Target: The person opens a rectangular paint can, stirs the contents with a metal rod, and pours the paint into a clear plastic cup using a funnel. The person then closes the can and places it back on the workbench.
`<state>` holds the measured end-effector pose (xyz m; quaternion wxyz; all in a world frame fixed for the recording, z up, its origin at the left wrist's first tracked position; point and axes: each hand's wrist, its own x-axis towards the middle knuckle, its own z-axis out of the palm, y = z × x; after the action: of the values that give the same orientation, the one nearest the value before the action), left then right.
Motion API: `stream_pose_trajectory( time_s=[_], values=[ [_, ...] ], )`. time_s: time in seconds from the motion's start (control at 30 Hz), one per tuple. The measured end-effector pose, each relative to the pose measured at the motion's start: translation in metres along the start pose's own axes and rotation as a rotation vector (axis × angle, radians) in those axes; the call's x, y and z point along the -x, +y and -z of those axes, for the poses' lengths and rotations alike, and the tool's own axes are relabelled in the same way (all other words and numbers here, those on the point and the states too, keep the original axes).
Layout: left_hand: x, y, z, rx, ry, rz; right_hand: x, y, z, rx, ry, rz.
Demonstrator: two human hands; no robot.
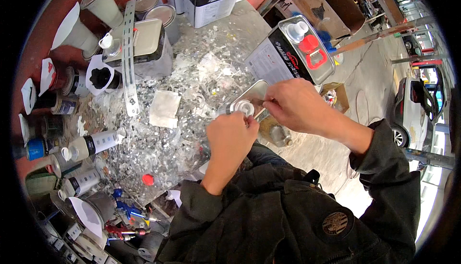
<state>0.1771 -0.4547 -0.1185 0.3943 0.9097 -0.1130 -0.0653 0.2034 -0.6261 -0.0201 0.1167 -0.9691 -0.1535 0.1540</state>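
A small metal can [254,91] with a white round spout [244,107] stands at the table's near right edge, partly hidden by my hands. My left hand [231,137] is closed, its fingertips pressed at the near side of the spout. Just to the right, my right hand [297,104] is closed in a pinch above the can top. Something thin and dark seems to be between its fingers, but its kind is too small to tell. A loose red cap [148,179] lies on the table to the left.
Behind my hands stands a large can [288,53] with a red handle. Another can [211,0] is at the back. A metal ruler [128,62] leans over a grey can [149,48]. Paint-spattered cups, bottles and spray guns [129,211] crowd the left side. A white cloth [164,109] lies mid-table.
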Motion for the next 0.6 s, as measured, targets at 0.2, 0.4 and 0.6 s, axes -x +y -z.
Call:
stream_pose_trajectory(
  time_s=[0.2, 0.4, 0.6],
  values=[
    [0.000, -0.022, 0.006, 0.651, -0.216, 0.183, -0.002, 0.006, -0.016, -0.073, 0.027, 0.078],
    [0.001, -0.035, 0.002, 0.766, -0.242, 0.171, 0.002, 0.001, -0.022, 0.010, 0.029, 0.103],
    [0.001, -0.045, -0.006, 0.755, -0.192, 0.099, 0.000, -0.018, -0.016, 0.149, -0.025, 0.107]
  ],
)
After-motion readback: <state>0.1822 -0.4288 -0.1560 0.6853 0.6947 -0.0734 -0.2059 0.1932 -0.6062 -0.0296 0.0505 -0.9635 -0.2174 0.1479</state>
